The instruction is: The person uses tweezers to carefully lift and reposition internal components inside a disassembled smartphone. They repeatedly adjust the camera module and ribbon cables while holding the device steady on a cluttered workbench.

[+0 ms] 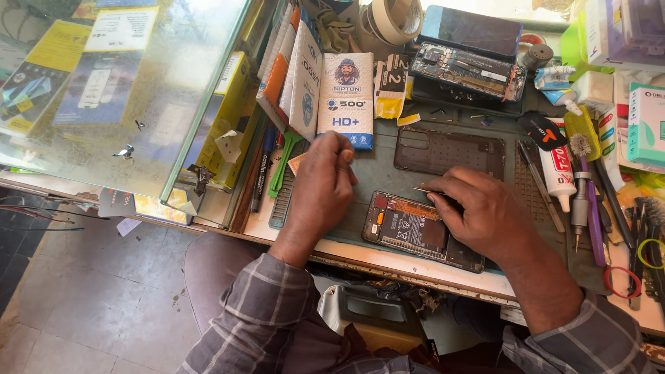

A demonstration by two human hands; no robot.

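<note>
Down on the dark work mat, near the front edge of the workbench, an opened phone lies flat with its back off and its battery and boards showing. The right hand rests on the phone's upper right part, fingers curled and pinching thin metal tweezers whose tip points left over the phone's top edge. The left hand sits on the mat just left of the phone, loosely clenched with the fingertips drawn together near a small orange card; whether it grips anything I cannot tell. Just behind the phone lies a dark back panel, and farther back, toward the rear edge of the bench, a second opened phone rests in front of a phone with a dark screen. Packets of screen protectors lean in a row behind the left hand, with a roll of tape behind them. A green plastic tool and a dark pen lie along the mat's left edge, and a glass-topped display case fills the left end. Crowding the right side are a white glue tube, a screwdriver, a purple brush and red and yellow rubber bands, all close beside the right wrist.
</note>
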